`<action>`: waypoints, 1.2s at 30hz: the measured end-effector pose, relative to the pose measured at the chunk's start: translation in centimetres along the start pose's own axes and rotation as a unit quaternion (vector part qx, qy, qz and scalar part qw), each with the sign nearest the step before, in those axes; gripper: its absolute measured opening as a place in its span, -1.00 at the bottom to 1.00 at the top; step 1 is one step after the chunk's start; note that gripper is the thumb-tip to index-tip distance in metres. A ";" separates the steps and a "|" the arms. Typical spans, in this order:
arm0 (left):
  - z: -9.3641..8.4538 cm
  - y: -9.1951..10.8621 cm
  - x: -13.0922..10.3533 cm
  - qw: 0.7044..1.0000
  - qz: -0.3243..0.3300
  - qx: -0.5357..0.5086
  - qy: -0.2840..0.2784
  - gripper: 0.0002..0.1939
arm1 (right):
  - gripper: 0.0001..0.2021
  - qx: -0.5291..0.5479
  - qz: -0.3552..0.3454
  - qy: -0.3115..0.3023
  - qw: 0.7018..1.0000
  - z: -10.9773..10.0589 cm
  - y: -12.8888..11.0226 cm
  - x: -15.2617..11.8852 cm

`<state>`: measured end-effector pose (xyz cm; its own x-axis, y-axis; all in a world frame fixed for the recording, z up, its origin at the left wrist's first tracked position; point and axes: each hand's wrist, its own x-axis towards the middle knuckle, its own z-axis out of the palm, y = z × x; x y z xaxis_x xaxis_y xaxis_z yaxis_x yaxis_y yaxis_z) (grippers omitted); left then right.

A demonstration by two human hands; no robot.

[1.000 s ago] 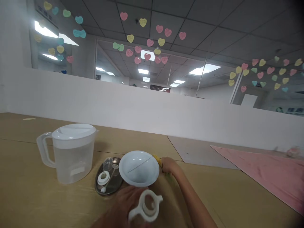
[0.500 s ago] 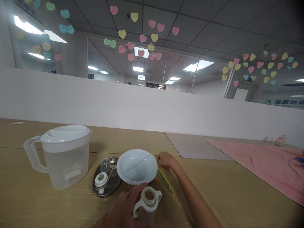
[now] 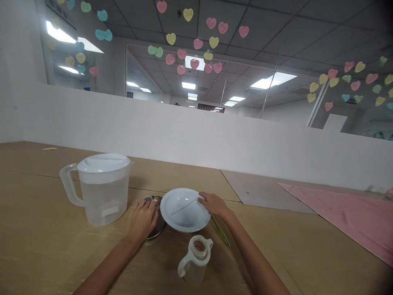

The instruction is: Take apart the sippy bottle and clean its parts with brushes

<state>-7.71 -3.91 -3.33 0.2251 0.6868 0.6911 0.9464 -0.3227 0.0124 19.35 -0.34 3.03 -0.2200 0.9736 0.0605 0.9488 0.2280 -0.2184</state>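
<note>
My left hand [image 3: 143, 219] reaches over the oval metal tray [image 3: 160, 226], fingers bent down together. They cover most of what lies there; part of a small clear cup [image 3: 147, 198] shows past them. What the fingers hold is hidden. My right hand [image 3: 213, 203] grips the right rim of the white bowl [image 3: 185, 223]. A thin pale stick [image 3: 184, 206] lies slanted across the bowl, its upper end under my right fingers. In front of the bowl stands a clear baby bottle [image 3: 196, 262] without its top, with a white two-handled collar. Neither hand touches it.
A large lidded translucent pitcher [image 3: 106, 196] stands left of the tray. Beneath my right wrist lies a thin green strip-like tool [image 3: 221, 231]. A pink cloth [image 3: 344, 221] and a grey sheet [image 3: 258, 192] cover the table's right side. A white partition [image 3: 172, 139] rises behind.
My left hand has let go of the baby bottle and moved left and away from me, onto the metal tray. My right hand has shifted onto the bowl's rim. The view has turned slightly left.
</note>
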 end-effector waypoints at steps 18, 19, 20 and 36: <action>0.0 0.6 -0.2 0.997 -0.008 0.014 -0.078 -0.77 | -0.72 0.127 0.029 0.208 0.969 -1.1 -1.4 0.1; -0.3 0.7 -0.1 0.997 -0.010 0.016 -0.075 -0.76 | -0.74 0.156 0.018 0.224 0.962 -1.3 -1.7 0.1; -0.5 0.7 0.0 0.997 -0.010 0.018 -0.070 -0.75 | -0.77 0.188 0.005 0.235 0.953 -1.5 -2.1 0.1; 0.8 0.0 0.1 0.975 -0.047 -0.134 0.168 -0.64 | -0.63 0.535 -0.117 0.048 0.836 0.1 -5.7 -0.6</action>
<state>-7.49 -3.35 -3.81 0.0094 0.4839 0.8751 0.8541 -0.4589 0.2447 14.05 -2.18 4.12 -0.3037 0.9074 0.2905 0.1261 0.3405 -0.9317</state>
